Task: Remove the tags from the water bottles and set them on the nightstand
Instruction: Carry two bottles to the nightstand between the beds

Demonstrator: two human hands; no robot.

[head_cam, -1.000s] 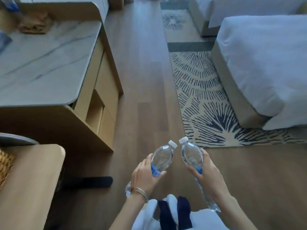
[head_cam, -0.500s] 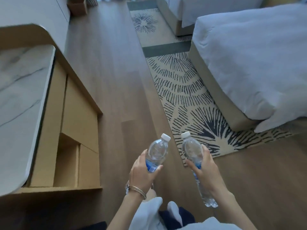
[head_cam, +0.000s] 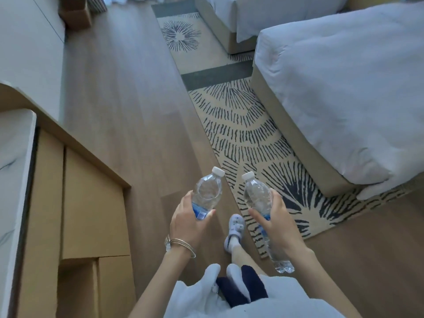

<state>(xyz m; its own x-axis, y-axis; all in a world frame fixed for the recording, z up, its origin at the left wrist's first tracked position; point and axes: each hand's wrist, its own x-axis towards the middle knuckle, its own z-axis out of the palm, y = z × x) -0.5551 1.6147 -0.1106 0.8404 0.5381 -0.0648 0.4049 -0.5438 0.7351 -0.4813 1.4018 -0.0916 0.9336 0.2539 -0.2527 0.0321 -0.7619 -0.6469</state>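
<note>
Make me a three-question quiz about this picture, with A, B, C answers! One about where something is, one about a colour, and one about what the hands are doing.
1. Where is the bed?
A. on the person's right
B. on the left
C. behind the cabinet

2. What colour are the bottle caps?
A. red
B. white
C. green

3. What are the hands doing?
A. both empty
B. one holds a cup
C. each holds a bottle

Answers:
A, the bed lies right of the rug.
B, both caps are white.
C, the left hand grips the left bottle, the right hand the right bottle.

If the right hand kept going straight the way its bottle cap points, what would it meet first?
Nothing close: the right hand aims its bottle forward over the patterned rug, alongside the bed. The path looks free, though depth is uncertain.
</note>
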